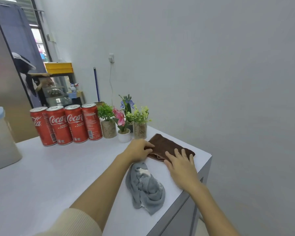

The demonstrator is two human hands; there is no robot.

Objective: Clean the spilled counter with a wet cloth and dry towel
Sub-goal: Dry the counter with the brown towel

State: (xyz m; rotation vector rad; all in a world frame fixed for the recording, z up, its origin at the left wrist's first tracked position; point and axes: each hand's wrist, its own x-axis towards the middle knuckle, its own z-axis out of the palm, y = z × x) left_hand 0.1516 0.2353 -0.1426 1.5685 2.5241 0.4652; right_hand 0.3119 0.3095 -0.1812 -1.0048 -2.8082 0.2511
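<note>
From the head view, the left hand [140,149] pinches the near edge of the folded brown towel [169,147] at the counter's [58,167] far corner; the right hand [180,165] lies flat on it, fingers straight. The crumpled grey cloth [146,186] rests just beside them. No spill shows; wiping looks done, only tidying left.

At the centre of the frame, a folded brown towel [169,147] lies near the white counter's [49,176] right corner. The left hand [138,149] pinches its near-left edge; the right hand [181,163] rests flat on it. A crumpled grey cloth [146,186] lies below. Four red cans [66,124] and small potted plants [124,120] stand behind.
</note>
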